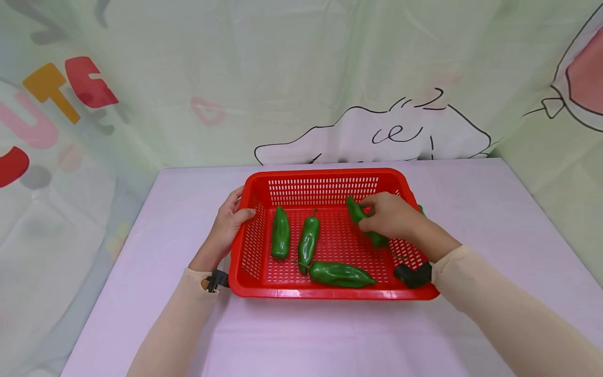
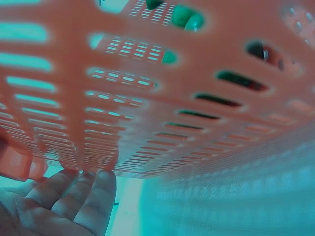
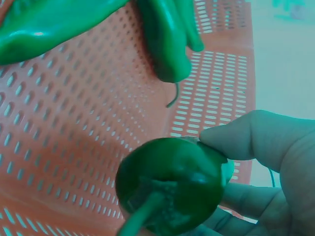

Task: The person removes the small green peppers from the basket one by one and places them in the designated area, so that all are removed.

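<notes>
A red perforated plastic basket stands on the table, tilt not clear. My left hand grips its left rim, thumb over the edge and fingers against the outer wall; in the left wrist view the fingers touch the slotted side. Inside the basket's right half, my right hand pinches a green pepper between thumb and fingers, its stem end towards me. The right wrist view shows this pepper close up. Three more lie in the basket: a left pepper, a middle pepper and a front pepper lying sideways.
A bit of something green shows just past the basket's right rim, mostly hidden by my right arm. The table has a pale lilac cover. A printed cloth hangs behind it and at both sides.
</notes>
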Motion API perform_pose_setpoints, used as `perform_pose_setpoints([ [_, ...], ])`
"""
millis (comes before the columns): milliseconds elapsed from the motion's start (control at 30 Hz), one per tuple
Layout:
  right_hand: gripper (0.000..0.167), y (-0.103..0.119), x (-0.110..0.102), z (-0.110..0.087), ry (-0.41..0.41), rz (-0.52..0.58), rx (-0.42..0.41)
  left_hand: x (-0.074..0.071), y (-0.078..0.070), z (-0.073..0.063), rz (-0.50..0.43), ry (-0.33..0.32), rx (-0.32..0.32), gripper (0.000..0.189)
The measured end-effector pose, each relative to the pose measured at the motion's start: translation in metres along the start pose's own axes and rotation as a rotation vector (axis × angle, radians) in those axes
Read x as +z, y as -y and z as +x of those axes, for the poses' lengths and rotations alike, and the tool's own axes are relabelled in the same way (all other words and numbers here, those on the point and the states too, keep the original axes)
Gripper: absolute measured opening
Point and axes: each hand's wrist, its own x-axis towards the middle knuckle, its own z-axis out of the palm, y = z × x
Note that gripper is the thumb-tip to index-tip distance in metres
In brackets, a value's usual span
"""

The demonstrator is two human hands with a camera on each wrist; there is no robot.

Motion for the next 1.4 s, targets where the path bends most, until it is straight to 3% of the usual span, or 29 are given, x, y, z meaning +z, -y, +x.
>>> perform_pose_setpoints([
  [267,0.064,-0.002,-0.009,-0.008,-0.038,0.138,-0.005,0.0,0.001,0.0,-0.002,-0.003,0.002,0.064],
  [533,0.069,-0.007,-0.017,-0.015,-0.072,0.184,0.005,0.0,0.002,0.002,0.003,-0.008,-0.002,0.064],
  [1100,0.061,-0.018,-0.043,-0.033,-0.179,0.252,0.004,0.0,0.003,0.0,0.003,-0.007,-0.006,0.065],
  [1400,0.061,-0.033,-0.057,-0.042,-0.226,0.214,0.008,0.001,0.002,-0.001,0.008,-0.011,-0.01,0.065],
])
